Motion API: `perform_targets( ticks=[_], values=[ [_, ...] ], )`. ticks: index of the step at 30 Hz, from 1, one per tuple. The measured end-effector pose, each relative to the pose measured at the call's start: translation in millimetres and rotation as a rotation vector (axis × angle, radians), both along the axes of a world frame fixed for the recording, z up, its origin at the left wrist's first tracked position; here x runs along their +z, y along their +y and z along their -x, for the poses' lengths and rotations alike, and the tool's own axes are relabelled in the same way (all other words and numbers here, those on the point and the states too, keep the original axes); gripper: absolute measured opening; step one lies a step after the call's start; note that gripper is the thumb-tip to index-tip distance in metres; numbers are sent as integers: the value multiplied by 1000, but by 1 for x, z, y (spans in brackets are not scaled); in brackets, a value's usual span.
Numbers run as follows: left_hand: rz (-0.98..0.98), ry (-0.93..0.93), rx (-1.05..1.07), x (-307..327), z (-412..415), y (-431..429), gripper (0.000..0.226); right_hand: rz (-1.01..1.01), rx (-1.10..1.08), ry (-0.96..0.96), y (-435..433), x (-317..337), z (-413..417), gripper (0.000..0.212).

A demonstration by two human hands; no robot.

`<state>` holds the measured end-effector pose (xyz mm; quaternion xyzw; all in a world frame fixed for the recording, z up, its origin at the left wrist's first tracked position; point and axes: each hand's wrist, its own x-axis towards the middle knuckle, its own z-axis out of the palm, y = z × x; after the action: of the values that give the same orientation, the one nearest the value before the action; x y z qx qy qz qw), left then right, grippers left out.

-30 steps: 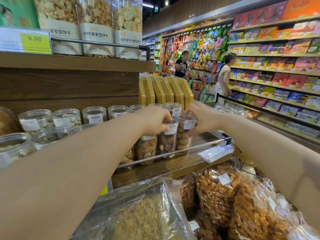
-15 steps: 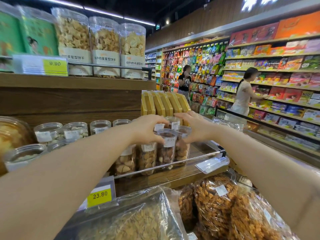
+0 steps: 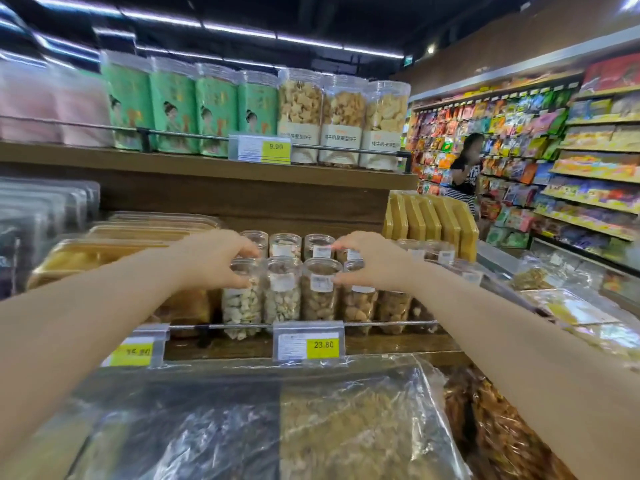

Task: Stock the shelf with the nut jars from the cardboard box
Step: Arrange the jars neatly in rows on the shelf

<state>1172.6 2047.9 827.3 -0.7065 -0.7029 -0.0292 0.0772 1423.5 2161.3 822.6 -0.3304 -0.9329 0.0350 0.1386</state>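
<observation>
Gripping noted, head view: left hand (image 3: 211, 261) curled round the lid of the pale-nut jar (image 3: 242, 306); right hand (image 3: 377, 263) pinched the lid of the brown-nut jar (image 3: 358, 304). Both jars stood in the front row on the wooden shelf (image 3: 398, 344), behind the rail (image 3: 388, 323). Cardboard box was not seen. Step judged: squaring the row, best done with jars flat, touching their neighbours, labels forward.

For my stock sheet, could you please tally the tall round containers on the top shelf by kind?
Green canisters: 4
Clear biscuit jars: 3
Total: 7
</observation>
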Motion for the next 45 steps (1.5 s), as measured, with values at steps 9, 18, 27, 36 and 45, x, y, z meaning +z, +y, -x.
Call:
perform_targets(
  ticks=[9,18,27,36,45],
  values=[
    [-88,263,58,-16,12,2,39,-281,45,-232,-19,-14,82,48],
    [-77,476,108,-12,5,38,14,-193,-24,-254,8,-7,106,38],
    [-8,440,167,-9,9,60,28,-179,-50,-241,25,-7,119,36],
    [-120,142,90,0,-6,53,35,-56,-64,-39,23,4,64,38],
    [-184,68,-152,-12,-78,54,31,-47,-182,-100,6,3,-22,36]
  ],
)
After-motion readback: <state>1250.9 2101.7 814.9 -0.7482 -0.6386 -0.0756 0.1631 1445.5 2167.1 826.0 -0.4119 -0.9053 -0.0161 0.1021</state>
